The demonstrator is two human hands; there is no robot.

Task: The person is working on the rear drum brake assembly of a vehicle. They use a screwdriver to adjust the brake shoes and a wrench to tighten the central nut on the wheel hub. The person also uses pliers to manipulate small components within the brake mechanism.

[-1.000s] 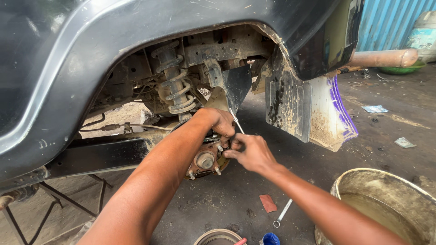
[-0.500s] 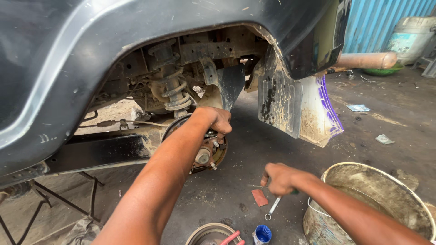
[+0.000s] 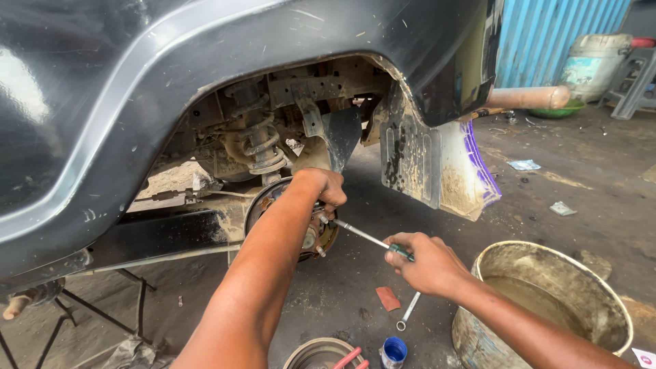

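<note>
Left hand point(image 3: 326, 188) covers the hub point(image 3: 316, 236) – screwdriver point(image 3: 369, 238) tip hidden.

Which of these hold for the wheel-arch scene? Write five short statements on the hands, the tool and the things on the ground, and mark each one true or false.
1. The right hand grips a green-handled screwdriver with a metal shaft. True.
2. The left hand rests on the big dirty metal tub. False: it is on the rusty brake hub under the wheel arch.
3. The screwdriver's tip points toward the hub. True.
4. A wheel is mounted on the hub. False: the hub is bare.
5. A small silver spanner lies on the ground beside a flat red piece. True.
</note>
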